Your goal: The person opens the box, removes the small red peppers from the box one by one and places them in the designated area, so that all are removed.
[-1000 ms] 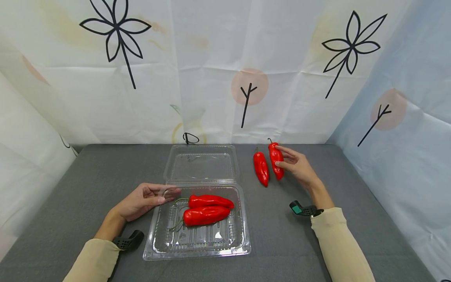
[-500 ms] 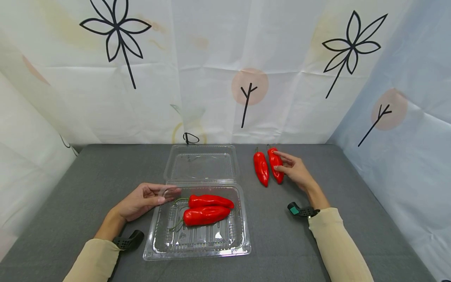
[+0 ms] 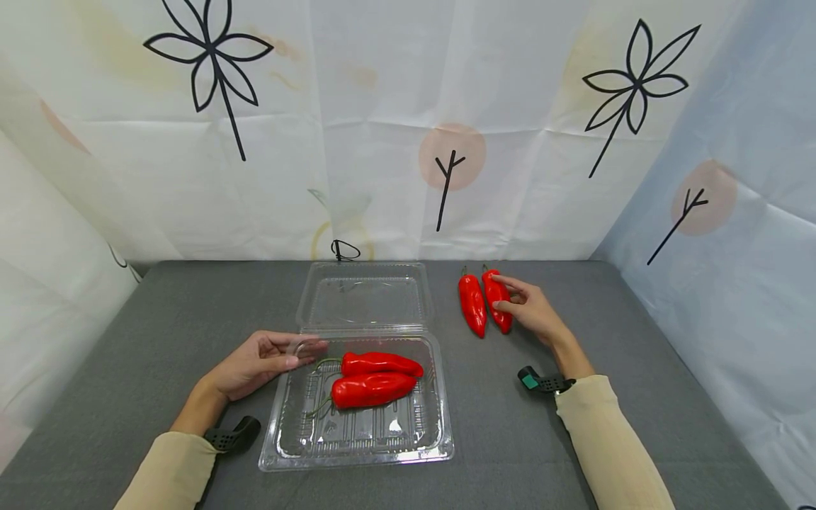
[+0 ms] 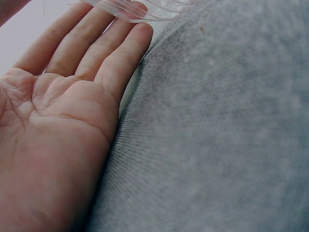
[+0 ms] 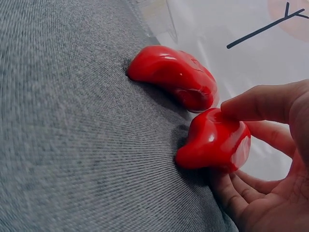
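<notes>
While pinching the outer pepper (image 3: 497, 292) between the thumb and fingers of the right grip (image 3: 534, 309), has just brought it nearer the body and a little closer to the loose pepper (image 3: 472, 306). Cannot tell whether by sliding along the bench (image 3: 491, 425) or by lowering from just above it. Now has it towards the far edge of the bench, to the right of the lid (image 3: 363, 294), lying nearly parallel with the loose pepper and just beside it. Looking from the right wrist, cannot say whether touching or only very close.

Has kept the left grip (image 3: 255, 365) where it was, at the far left corner of the clear box (image 3: 357, 438), with fingers extended against the plastic and pinching nothing. Perhaps steadying the box; would not swear to it.

Has changed nothing inside the box either: still holding the far pepper (image 3: 382, 363) and the near pepper (image 3: 372, 391), side by side, with stems to the left.

For the work in hand, would count this as a small shift only. Looks more like settling the hold or tidying the pair than carrying off. Would judge the pinch firm enough, but with so little room beside the loose pepper, could knock it.
</notes>
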`<state>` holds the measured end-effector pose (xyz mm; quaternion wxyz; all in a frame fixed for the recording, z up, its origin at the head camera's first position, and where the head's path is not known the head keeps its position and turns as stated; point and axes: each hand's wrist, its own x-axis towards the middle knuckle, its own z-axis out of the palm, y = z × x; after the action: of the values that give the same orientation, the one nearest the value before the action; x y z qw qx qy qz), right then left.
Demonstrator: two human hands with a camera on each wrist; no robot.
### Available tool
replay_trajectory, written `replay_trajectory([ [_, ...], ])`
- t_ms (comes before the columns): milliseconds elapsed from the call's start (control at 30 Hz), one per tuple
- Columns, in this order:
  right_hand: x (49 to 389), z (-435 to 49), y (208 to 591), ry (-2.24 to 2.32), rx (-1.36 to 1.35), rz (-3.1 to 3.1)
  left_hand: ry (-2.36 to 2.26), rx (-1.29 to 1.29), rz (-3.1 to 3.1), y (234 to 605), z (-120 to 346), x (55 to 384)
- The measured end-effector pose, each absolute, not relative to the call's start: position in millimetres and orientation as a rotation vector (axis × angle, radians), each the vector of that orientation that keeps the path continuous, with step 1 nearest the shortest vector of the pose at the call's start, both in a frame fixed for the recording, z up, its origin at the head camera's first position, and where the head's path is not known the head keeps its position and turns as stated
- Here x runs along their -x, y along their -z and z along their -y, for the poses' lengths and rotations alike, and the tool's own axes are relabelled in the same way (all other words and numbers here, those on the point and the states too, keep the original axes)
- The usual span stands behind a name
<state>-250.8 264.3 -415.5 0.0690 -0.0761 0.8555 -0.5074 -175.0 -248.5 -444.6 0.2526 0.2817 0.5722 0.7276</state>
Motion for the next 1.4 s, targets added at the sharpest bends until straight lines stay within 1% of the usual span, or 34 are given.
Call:
replay_trajectory([
  [533, 251.5, -264.1, 414.3, 1.403, 0.215, -2.652, -1.979, -0.779, -1.559, 443.7, 248.5, 175.2],
  [1267, 250.2, -263.0, 415.7, 1.460, 0.279, -2.630, -1.981, -0.799, -1.551, 445.3, 248.9, 176.1],
  [1400, 249.8, -263.1, 415.0, 1.482, 0.251, -2.634, -1.979, -0.782, -1.558, 445.1, 248.5, 175.9],
])
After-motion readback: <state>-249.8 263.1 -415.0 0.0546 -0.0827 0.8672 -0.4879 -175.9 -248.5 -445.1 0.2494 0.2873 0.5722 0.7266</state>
